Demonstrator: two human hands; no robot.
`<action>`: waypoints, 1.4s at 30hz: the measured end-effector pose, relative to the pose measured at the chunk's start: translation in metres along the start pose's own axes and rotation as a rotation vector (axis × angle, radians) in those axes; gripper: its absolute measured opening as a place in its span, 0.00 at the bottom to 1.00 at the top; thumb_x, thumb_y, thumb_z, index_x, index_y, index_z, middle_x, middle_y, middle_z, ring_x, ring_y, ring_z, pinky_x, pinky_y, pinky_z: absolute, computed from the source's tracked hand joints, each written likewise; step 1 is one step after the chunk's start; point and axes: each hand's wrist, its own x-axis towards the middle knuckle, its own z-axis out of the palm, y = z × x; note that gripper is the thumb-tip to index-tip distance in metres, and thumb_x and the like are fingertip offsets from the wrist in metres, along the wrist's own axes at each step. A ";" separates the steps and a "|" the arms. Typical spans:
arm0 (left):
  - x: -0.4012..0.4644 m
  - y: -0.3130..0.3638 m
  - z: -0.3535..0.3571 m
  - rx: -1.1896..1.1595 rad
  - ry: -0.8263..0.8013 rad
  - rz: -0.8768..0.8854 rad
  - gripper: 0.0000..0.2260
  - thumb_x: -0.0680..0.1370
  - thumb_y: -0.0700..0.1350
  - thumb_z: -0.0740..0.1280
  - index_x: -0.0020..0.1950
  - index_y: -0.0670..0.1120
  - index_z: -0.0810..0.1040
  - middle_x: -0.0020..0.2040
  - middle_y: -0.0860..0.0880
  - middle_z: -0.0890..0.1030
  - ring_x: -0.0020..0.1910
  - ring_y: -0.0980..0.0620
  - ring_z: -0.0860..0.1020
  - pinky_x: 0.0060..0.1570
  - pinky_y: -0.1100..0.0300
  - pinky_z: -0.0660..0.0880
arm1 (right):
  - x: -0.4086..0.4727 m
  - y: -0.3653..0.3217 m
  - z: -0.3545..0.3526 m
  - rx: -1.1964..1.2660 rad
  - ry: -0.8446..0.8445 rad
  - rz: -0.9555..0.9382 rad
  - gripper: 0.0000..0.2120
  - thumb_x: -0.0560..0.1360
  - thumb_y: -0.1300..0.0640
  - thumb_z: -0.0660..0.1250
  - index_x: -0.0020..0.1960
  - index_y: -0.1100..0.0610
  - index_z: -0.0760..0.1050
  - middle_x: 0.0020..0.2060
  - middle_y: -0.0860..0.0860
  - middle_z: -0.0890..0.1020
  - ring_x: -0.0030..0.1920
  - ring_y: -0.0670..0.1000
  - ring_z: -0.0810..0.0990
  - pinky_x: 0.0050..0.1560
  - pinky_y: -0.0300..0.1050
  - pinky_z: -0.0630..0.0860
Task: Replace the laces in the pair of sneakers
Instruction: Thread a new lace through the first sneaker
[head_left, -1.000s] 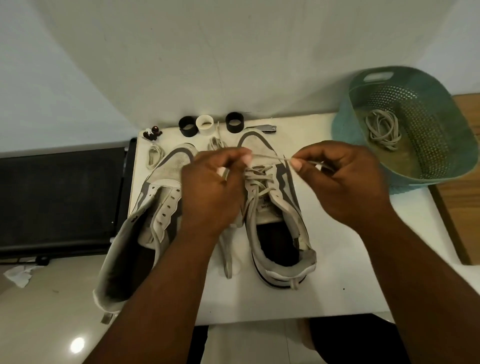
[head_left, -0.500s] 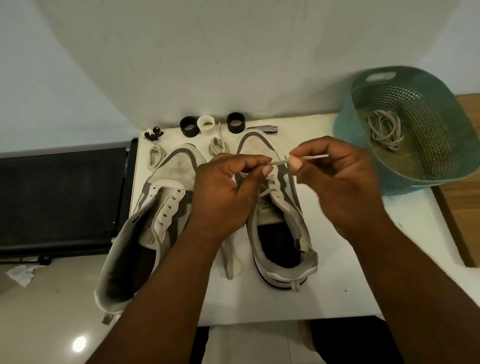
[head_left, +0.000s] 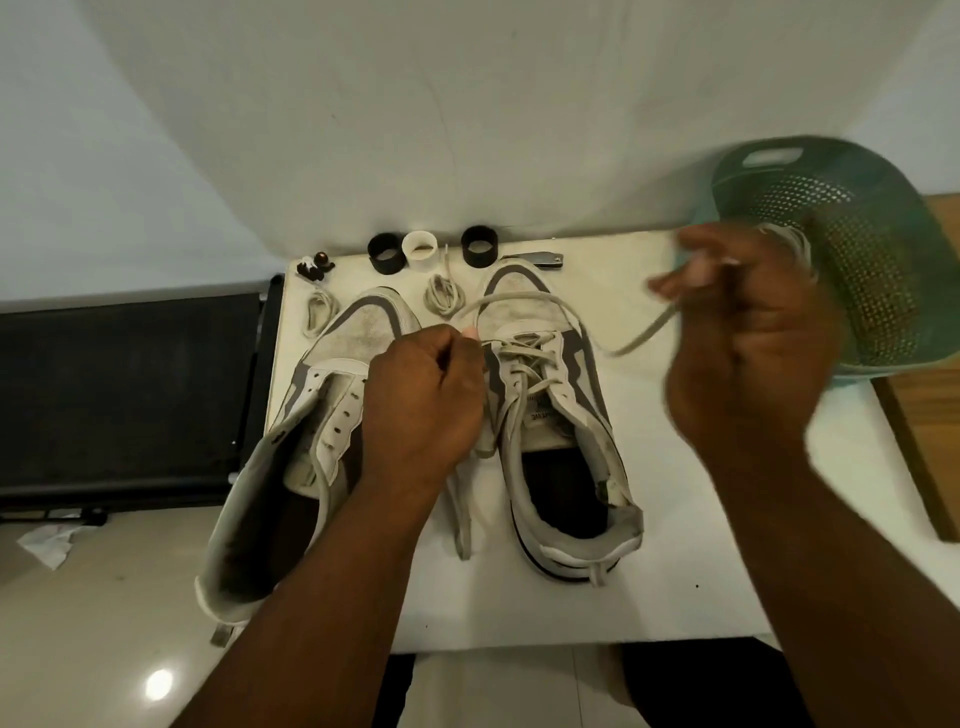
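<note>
Left hand (head_left: 423, 400), frame centre, pinches the lace (head_left: 524, 299) over the right sneaker (head_left: 558, 415); right hand (head_left: 748, 332) (blurred, centre right) grips its far end.

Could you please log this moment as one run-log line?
step: lacing right grey-and-white sneaker | left hand: pinches beige flat lace | right hand: blurred, holds lace's other end | left sneaker: unlaced
</note>
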 end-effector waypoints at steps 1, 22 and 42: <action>0.000 -0.001 0.000 0.053 -0.023 -0.023 0.13 0.80 0.53 0.64 0.39 0.50 0.82 0.32 0.55 0.82 0.32 0.56 0.80 0.36 0.56 0.77 | -0.005 -0.001 0.006 -0.035 -0.122 0.050 0.10 0.84 0.61 0.62 0.63 0.54 0.76 0.40 0.47 0.83 0.43 0.42 0.84 0.45 0.35 0.78; -0.015 0.008 0.002 -0.018 -0.226 0.289 0.16 0.74 0.62 0.70 0.58 0.57 0.85 0.49 0.58 0.81 0.50 0.58 0.80 0.48 0.57 0.79 | -0.006 0.002 0.015 -0.238 -0.551 0.059 0.06 0.79 0.51 0.67 0.51 0.50 0.82 0.43 0.43 0.83 0.41 0.41 0.80 0.40 0.26 0.71; -0.011 0.004 0.009 -0.476 -0.234 0.000 0.12 0.75 0.41 0.60 0.54 0.44 0.79 0.44 0.45 0.82 0.42 0.47 0.79 0.43 0.61 0.77 | -0.014 0.017 0.013 -0.071 -0.664 0.118 0.03 0.80 0.59 0.69 0.50 0.53 0.81 0.43 0.44 0.83 0.45 0.47 0.82 0.44 0.42 0.78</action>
